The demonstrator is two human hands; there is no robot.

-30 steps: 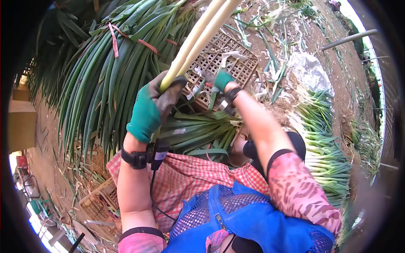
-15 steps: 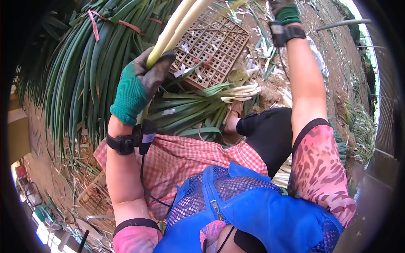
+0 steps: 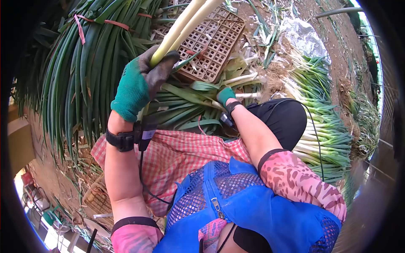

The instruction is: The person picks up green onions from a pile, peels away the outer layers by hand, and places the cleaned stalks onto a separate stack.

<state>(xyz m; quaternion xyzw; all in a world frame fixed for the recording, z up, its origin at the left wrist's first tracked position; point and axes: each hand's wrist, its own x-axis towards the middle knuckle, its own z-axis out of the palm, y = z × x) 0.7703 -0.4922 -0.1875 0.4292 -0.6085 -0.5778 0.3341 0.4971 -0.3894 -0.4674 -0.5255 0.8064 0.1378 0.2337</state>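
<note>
While my left hand (image 3: 147,80) is raised beside the tied bundle, its grip is closed round two thick green onion stalks (image 3: 179,36), pale shafts slanting up and out of view. My right hand (image 3: 226,96) is down at the loose green onions (image 3: 181,102), against their leaves near the white shafts; its fingers are hidden, so I can't tell if that grip is open or closed. Both hands wear green gloves, the left one dark grey at palm and fingers.

Loose onions lie just below a beige plastic crate (image 3: 211,46), which has peelings on its lattice. Left of the crate is a big bundle of long green leaves (image 3: 84,76), tied with pink ribbon (image 3: 117,24). Right of the black-clad knee (image 3: 284,120), thinner green onions (image 3: 325,137) lie in a row on the soil, roots unclear to me, silvery sheet (image 3: 303,38) at the far end. Checked apron (image 3: 181,154) covers my lap.
</note>
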